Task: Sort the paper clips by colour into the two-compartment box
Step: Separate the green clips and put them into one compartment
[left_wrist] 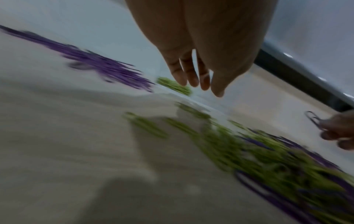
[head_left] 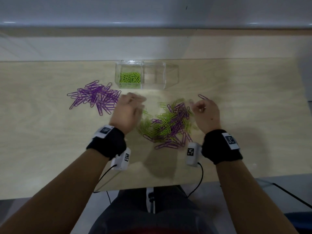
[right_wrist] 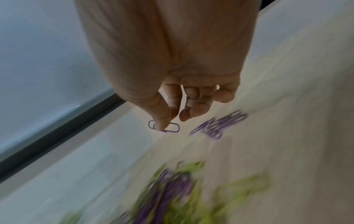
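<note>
A clear two-compartment box [head_left: 170, 76] stands at the back of the table. Its left compartment holds green clips [head_left: 130, 77]; its right one [head_left: 153, 75] looks empty. A sorted purple pile [head_left: 96, 98] lies on the table left of the box. A mixed green and purple pile [head_left: 168, 124] lies in the middle. My left hand [head_left: 135, 102] hovers, blurred, between the two piles, and the left wrist view shows its fingers [left_wrist: 191, 78] straight and empty. My right hand [head_left: 205, 108], right of the mixed pile, pinches one purple clip [right_wrist: 175, 128] between thumb and forefinger.
The table's front edge [head_left: 152, 186] is close to my body, with cables hanging over it. A pale wall ledge [head_left: 152, 26] runs behind the table. Bare tabletop [head_left: 253, 98] stretches right of the box and of my right hand.
</note>
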